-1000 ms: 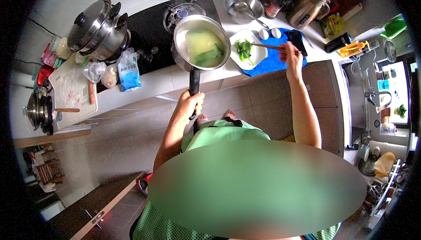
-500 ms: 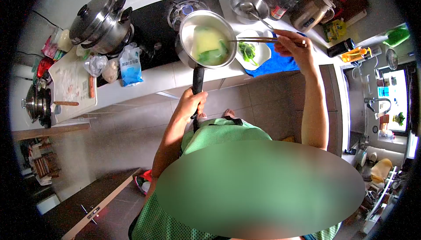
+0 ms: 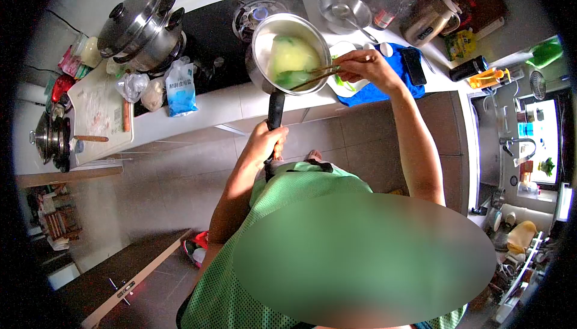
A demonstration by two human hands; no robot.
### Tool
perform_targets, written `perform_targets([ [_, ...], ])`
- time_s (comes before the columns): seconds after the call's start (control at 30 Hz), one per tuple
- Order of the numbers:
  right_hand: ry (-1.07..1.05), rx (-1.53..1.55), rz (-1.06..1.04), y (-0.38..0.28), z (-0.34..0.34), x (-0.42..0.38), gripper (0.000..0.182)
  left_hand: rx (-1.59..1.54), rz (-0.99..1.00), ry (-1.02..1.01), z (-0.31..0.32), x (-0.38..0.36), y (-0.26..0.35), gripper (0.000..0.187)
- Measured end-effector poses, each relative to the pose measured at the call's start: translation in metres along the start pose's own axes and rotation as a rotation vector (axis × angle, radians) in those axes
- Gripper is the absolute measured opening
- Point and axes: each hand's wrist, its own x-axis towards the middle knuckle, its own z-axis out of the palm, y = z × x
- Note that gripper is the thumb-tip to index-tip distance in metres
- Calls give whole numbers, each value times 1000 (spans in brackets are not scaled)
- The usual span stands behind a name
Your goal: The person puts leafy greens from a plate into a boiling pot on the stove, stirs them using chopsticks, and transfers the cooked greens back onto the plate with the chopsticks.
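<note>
My left hand (image 3: pixel 264 141) is closed round the black handle of a saucepan (image 3: pixel 259 70), tilted near the front of the gas hob (image 3: pixel 204 31). Inside the pan lies pale yellow liquid (image 3: pixel 293 54) with leafy greens (image 3: pixel 291 78) along its near side. Chopsticks (image 3: pixel 318 76) are pinched in my right hand (image 3: pixel 366 67), their tips down in the pan by the greens. Partly behind that hand is a white plate (image 3: pixel 342 48) with some greens. It stands on a blue cloth (image 3: pixel 390 88), where a dark phone (image 3: pixel 413 66) also lies.
A metal bowl (image 3: pixel 329 7) with a ladle stands behind the plate. Further right are a bottle (image 3: pixel 387 13) and a kettle (image 3: pixel 430 19). To the left stand a lidded steamer pot (image 3: pixel 135 28), a blue-and-white bag (image 3: pixel 181 91) and a cutting board (image 3: pixel 99 109).
My right hand has moved left and closer to the pan, and the chopsticks have gone from the rim down into it. The saucepan has shifted slightly right.
</note>
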Motion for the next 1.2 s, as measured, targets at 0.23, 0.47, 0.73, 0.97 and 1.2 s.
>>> perform_targets([
  [0.23, 379, -496, -106, 20, 22, 10, 36, 8, -4, -14, 0, 0, -3, 18],
  [0.47, 688, -3, -200, 30, 24, 9, 41, 11, 7, -17, 2, 1, -2, 17],
  [0.73, 790, 183, -309, 15, 11, -10, 43, -17, -2, -9, 1, 4, -2, 17],
  [0.97, 838, 124, -337, 6, -3, -20, 42, -11, -9, -38, -3, 10, -6, 16],
  [1.2, 903, -22, -311, 7, -32, -37, 39, -15, -3, 9, 0, 6, 1, 18],
])
